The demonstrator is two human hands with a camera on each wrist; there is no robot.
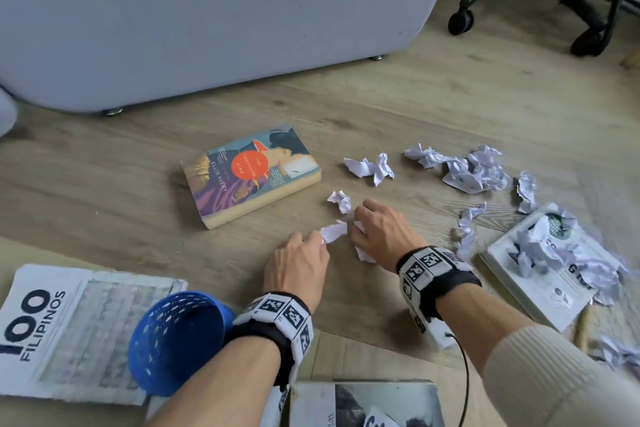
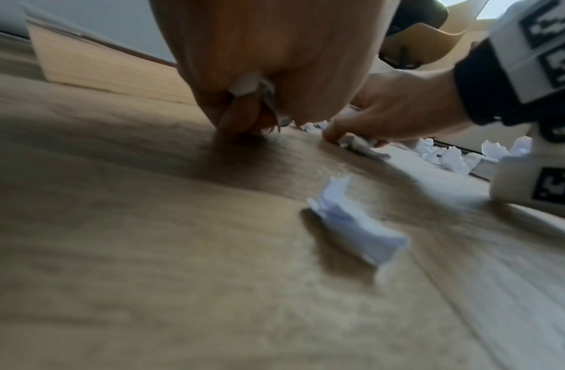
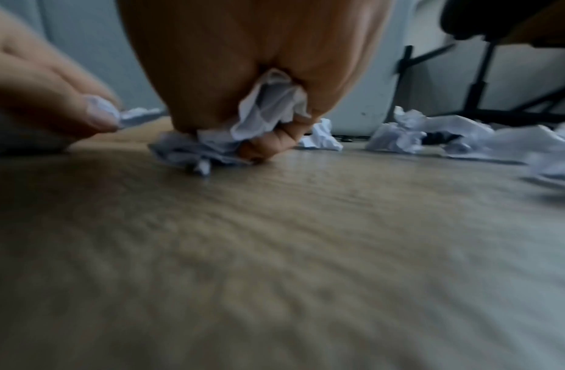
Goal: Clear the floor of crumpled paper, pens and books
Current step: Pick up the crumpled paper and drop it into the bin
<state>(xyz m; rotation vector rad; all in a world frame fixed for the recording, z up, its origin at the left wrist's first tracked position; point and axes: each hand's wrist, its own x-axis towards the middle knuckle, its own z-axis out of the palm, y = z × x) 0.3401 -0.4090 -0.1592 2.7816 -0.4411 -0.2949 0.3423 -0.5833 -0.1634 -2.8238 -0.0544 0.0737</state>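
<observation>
1. Left hand (image 1: 298,265) pinches a paper scrap (image 1: 333,231) at its fingertips, low on the floor (image 1: 138,184).
2. Right hand (image 1: 379,230) is curled round a paper wad (image 3: 268,115), more paper pinned under the fingers.
3. Next loose paper ball (image 1: 340,200) lies just ahead, between both hands; right hand looks nearer.
4. Ball is lumpy, no clear long axis or heading.
5. Blue basket (image 1: 176,340) sits behind the left wrist, mouth tipped up; likely drop point.

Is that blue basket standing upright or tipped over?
Tipped over: the blue perforated plastic basket lies on its side, its open mouth facing sideways.
</observation>
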